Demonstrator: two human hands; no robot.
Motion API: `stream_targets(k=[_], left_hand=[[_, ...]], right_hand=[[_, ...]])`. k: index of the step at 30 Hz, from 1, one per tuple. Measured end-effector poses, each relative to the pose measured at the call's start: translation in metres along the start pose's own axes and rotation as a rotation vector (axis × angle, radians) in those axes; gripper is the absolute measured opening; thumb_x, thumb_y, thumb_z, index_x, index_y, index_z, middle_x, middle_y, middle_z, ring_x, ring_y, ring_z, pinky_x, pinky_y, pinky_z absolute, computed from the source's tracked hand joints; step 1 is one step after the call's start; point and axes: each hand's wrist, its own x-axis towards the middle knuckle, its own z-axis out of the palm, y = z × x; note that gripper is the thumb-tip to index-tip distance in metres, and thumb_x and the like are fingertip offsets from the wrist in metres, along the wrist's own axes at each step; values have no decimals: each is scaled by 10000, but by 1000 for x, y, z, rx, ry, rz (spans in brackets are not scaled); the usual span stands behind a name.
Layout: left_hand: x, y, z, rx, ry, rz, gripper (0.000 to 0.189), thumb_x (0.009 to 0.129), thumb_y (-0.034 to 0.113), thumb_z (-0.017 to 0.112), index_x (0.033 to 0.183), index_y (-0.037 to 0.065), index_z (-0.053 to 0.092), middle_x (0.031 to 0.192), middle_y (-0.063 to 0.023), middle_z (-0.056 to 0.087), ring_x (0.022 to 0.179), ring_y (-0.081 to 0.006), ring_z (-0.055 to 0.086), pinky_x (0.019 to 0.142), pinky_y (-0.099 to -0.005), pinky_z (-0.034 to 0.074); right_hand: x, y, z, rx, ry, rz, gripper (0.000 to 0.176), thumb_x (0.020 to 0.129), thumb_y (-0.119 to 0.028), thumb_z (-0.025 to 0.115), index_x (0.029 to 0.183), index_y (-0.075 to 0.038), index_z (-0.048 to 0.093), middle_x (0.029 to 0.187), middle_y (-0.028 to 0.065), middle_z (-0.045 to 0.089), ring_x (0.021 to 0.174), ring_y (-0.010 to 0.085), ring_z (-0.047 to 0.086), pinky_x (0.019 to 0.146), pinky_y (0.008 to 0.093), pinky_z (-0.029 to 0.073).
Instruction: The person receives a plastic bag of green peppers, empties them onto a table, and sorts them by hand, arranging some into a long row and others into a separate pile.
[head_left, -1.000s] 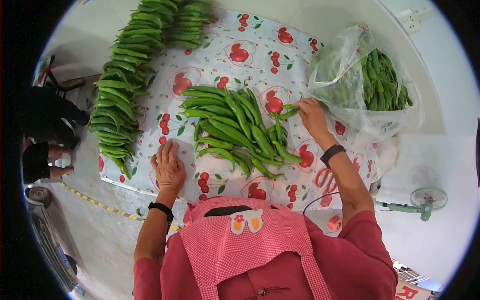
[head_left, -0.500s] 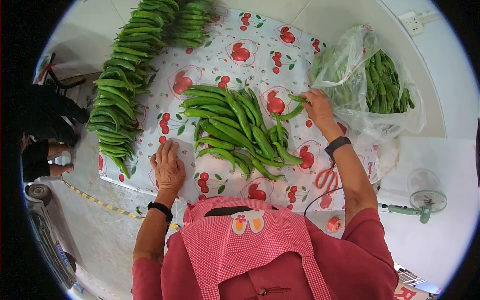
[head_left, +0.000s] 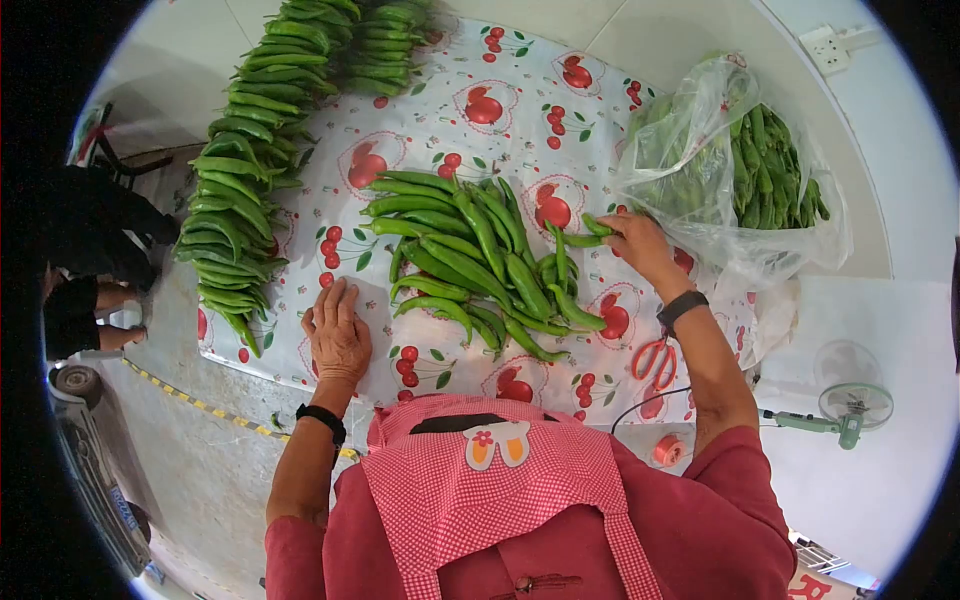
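My right hand (head_left: 640, 245) pinches green chili peppers (head_left: 592, 228) by one end, a little right of the loose pile of green chili peppers (head_left: 465, 250) in the middle of the table. At least two peppers show at its fingertips. My left hand (head_left: 338, 333) rests flat on the patterned tablecloth (head_left: 430, 350), left of the pile, fingers stretched out and holding nothing. Right of my right hand stands a clear plastic bag (head_left: 690, 160) with more green peppers (head_left: 765, 165) showing at its mouth.
A long neat row of green peppers (head_left: 240, 170) lines the table's left edge, with a second stack (head_left: 383, 45) behind. Red-handled scissors (head_left: 654, 362) lie near my right forearm. A roll of pink tape (head_left: 669, 450) and a small green fan (head_left: 850, 415) are at right. A person (head_left: 100, 240) is at far left.
My right hand has moved slightly down and toward me with the peppers in it. My left hand and the pile have stayed in place.
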Motion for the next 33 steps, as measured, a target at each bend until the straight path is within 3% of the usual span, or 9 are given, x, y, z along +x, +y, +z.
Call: stream_targets(k=[3, 6, 11, 15, 18, 21, 23, 29, 33], left_hand=[[0, -1, 1, 11, -2, 4, 493, 800, 85, 523, 1287, 116, 455, 1376, -86, 446, 1291, -299, 389, 1054, -497, 254], [0, -1, 1, 10, 4, 9, 491, 802, 87, 520, 1287, 116, 454, 1377, -85, 445, 1291, -298, 388, 1052, -500, 255], [0, -1, 1, 17, -1, 9, 491, 803, 82, 517, 1288, 117, 451, 1375, -88, 448, 1289, -298, 392, 1048, -501, 259], [0, 0, 0, 9, 5, 12, 490, 799, 76, 519, 1283, 114, 459, 1367, -90, 455, 1284, -301, 398, 1045, -497, 263], [-1, -3, 7, 34, 16, -1, 482, 793, 75, 525, 1271, 114, 473, 1359, -92, 458, 1283, -300, 399, 1042, -495, 266], [-1, -2, 3, 29, 13, -14, 447, 800, 118, 536, 1246, 124, 506, 1352, -74, 476, 1270, -280, 420, 1026, -490, 287], [-1, 0, 1, 43, 36, -22, 439, 799, 124, 537, 1237, 122, 510, 1344, -82, 481, 1267, -280, 422, 1024, -492, 289], [-1, -2, 5, 19, 22, -14, 445, 783, 117, 549, 1227, 113, 517, 1336, -87, 487, 1263, -276, 427, 1022, -496, 290], [0, 0, 0, -13, 35, -23, 450, 776, 114, 557, 1225, 112, 521, 1331, -86, 491, 1259, -274, 431, 1017, -498, 293]], right_hand=[[0, 9, 3, 59, -61, 59, 328, 778, -133, 680, 1105, -131, 660, 1049, 108, 605, 941, 324, 596, 815, 419, 482], [-2, 11, 6, 104, 61, 14, 302, 792, -120, 663, 1094, -127, 667, 1043, 101, 593, 945, 308, 595, 821, 403, 484], [-7, 1, 4, -18, 99, 32, 377, 796, -95, 653, 1168, -149, 628, 1081, 68, 581, 955, 271, 591, 820, 387, 491], [-9, 1, -1, 74, 85, 70, 424, 782, -104, 671, 1198, -160, 608, 1094, 67, 571, 982, 277, 579, 836, 402, 485], [-9, -9, -3, -70, 84, -40, 434, 765, -126, 690, 1189, -159, 609, 1101, 78, 569, 1037, 300, 558, 880, 413, 470], [-7, -7, 10, -250, 238, -280, 439, 745, -147, 707, 1172, -138, 608, 1104, 95, 577, 1069, 331, 539, 913, 429, 453], [-5, -3, 17, -97, 150, -194, 450, 722, -157, 724, 1154, -113, 607, 1091, 108, 583, 1063, 345, 537, 914, 432, 451], [6, -6, 10, -93, 40, 20, 414, 715, -191, 693, 1115, -107, 632, 1055, 113, 607, 1069, 313, 556, 877, 414, 471], [17, -11, 17, -133, 145, 88, 371, 708, -236, 691, 1055, -112, 655, 1014, 107, 632, 1014, 301, 594, 836, 415, 491]])
